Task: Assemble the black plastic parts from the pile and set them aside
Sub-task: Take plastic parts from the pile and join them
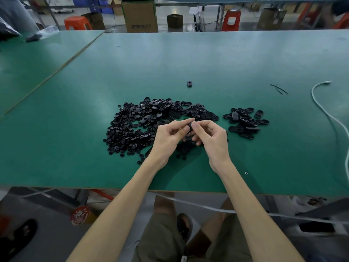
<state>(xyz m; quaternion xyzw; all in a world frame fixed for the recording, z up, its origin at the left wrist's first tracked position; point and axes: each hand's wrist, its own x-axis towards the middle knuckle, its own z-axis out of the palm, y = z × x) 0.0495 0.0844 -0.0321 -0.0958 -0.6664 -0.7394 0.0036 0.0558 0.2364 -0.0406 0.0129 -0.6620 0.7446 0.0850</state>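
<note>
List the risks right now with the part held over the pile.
1. The left hand and right hand pinch a small part right above the pile. If it slips, it would likely be lost among the loose pieces.
2. The smaller heap, seemingly the finished ones, lies close beside the pile, so a careless sweep could mix them.

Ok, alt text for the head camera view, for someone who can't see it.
The left hand and right hand pinch one small black part above a large pile of black parts on a green table. A smaller pile lies to its right; a lone part sits farther back.
</note>
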